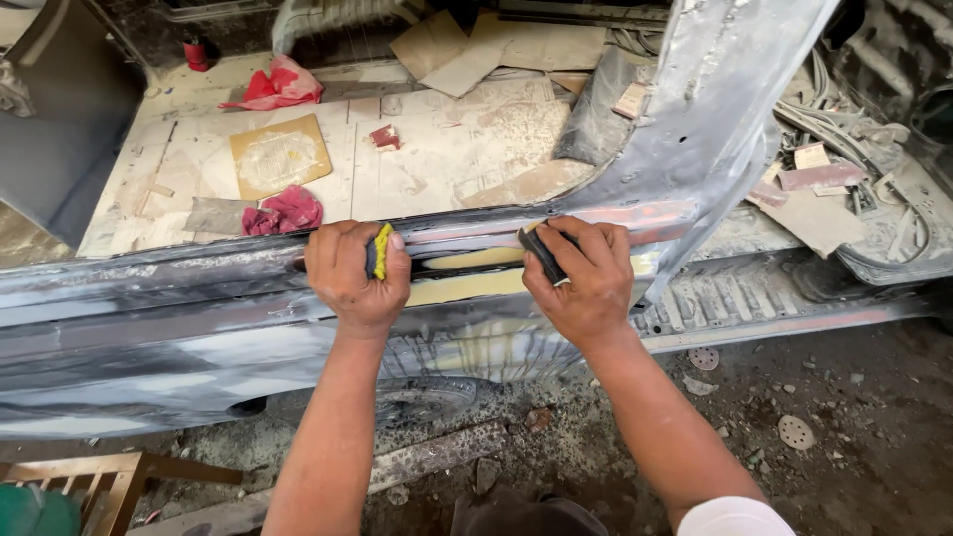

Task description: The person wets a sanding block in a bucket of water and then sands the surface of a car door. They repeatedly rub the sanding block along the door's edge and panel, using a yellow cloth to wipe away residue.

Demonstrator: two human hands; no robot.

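Far left: wooden frame (94,481) on the dirt ground, green object (35,514) beside it. Above, dusty vehicle floor (437,149) with a cardboard square (280,154) and two red rags (283,210), one near the sill, one further back. Left hand (355,273) rests on the grey car sill (199,298), fingers curled tight around a yellow-and-dark sanding pad (378,252), pressed to the sill's top edge. Between the hands, a strip of yellowish filler (467,286) along the sill. Right hand (586,278) just right of it, fingers clamped on a dark sanding block (542,254), held tilted against the same edge. Grey door pillar (715,119) rises behind the right hand. Far right: loose wiring (874,129), used sanding discs (794,432) on the ground.
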